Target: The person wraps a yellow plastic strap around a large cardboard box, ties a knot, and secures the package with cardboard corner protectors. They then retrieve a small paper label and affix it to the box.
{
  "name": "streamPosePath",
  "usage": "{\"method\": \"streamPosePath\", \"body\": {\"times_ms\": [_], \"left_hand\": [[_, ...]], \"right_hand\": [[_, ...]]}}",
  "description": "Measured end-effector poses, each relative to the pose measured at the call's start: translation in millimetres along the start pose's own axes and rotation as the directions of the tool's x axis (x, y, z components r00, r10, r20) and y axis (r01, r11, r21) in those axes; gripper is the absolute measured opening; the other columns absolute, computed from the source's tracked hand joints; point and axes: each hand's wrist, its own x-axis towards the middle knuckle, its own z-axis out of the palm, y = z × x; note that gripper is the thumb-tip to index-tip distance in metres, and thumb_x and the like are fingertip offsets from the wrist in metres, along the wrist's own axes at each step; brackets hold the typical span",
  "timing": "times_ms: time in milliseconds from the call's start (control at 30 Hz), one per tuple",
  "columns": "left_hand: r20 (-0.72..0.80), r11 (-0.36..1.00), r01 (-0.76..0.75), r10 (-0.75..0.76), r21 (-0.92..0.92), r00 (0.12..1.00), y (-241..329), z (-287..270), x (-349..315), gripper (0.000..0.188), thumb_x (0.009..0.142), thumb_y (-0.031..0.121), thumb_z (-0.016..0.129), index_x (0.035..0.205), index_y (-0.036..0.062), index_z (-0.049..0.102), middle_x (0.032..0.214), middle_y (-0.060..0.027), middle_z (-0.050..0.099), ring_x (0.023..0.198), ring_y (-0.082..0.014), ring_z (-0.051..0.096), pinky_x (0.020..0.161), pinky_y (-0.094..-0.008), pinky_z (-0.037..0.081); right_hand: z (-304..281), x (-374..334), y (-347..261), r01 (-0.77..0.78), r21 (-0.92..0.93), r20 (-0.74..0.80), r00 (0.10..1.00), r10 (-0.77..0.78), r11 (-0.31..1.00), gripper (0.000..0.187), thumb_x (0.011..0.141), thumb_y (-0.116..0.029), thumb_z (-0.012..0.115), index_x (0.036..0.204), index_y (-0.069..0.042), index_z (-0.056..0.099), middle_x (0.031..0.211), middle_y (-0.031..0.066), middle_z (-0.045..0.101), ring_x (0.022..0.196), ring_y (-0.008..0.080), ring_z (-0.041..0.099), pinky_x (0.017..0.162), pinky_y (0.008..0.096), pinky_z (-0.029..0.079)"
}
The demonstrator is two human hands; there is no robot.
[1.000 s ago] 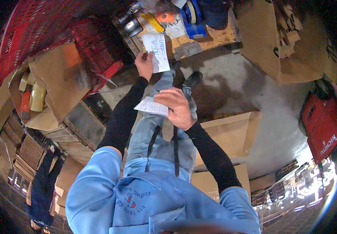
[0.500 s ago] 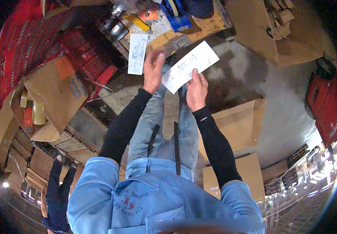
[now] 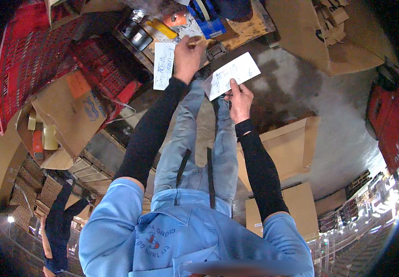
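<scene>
In my right hand (image 3: 241, 99) is a white paper label (image 3: 234, 74) with blue handwriting, pinched at its lower edge between thumb and fingers. My left hand (image 3: 189, 57) reaches over the near edge of the cluttered worktable (image 3: 250, 30). Its fingers are bent and apart, and I see nothing held in them. Just left of that hand, a second handwritten white label (image 3: 163, 65) hangs upright at the table's edge. A blue tape dispenser (image 3: 207, 19) and a yellow-handled tool (image 3: 161, 28) lie beyond my left hand.
Red plastic crates (image 3: 28, 60) and an open cardboard box (image 3: 68, 104) holding tape rolls stand at the left. Another carton (image 3: 278, 147) sits by my right forearm. A large box (image 3: 328, 41) is at the far right. A person (image 3: 58, 226) stands behind, at lower left.
My left hand has moved up and right, away from the labels and over the table edge. The label in my right hand has shifted slightly right and tilted.
</scene>
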Motion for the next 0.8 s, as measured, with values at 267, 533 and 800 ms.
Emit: {"method": "streamPosePath", "body": {"times_ms": [267, 533, 800], "left_hand": [[0.061, 0.988, 0.141, -0.145, 0.065, 0.988, -1, 29, 43, 0.025, 0.08, 0.015, 0.076, 0.083, -0.0074, 0.065, 0.08, -0.0147, 0.072, 0.067, -0.0194, 0.066, 0.063, -0.0333, 0.051], [0.136, 0.899, 0.369, -0.345, -0.238, 0.929, 23, 30, 43, 0.028, 0.076, 0.006, 0.078, 0.093, -0.0075, 0.061, 0.074, -0.0018, 0.063, 0.062, -0.0089, 0.055, 0.054, -0.0278, 0.043], [0.229, 0.749, 0.586, -0.54, -0.309, 0.81, 45, 23, 10, 0.06, 0.08, 0.018, 0.081, 0.124, -0.0097, 0.052, 0.086, -0.0056, 0.063, 0.068, -0.0122, 0.056, 0.057, -0.0289, 0.046]], "right_hand": [[9, 6, -3, -0.021, 0.181, 0.001, 1.0, 0.021, 0.983, 0.025, 0.096, -0.024, 0.065, 0.102, 0.0, 0.066, 0.087, 0.0028, 0.065, 0.071, 0.011, 0.059, 0.056, 0.026, 0.053], [14, 18, -9, -0.027, 0.157, 0.026, 0.999, 0.023, 0.987, 0.026, 0.096, -0.027, 0.065, 0.102, -0.002, 0.065, 0.086, 0.0021, 0.063, 0.071, 0.0118, 0.059, 0.058, 0.0275, 0.052], [34, 44, -25, -0.121, 0.338, 0.041, 0.993, 0.114, 0.933, 0.024, 0.095, -0.027, 0.065, 0.105, -0.005, 0.064, 0.086, 0.0006, 0.062, 0.073, 0.0127, 0.058, 0.058, 0.027, 0.048]]}}
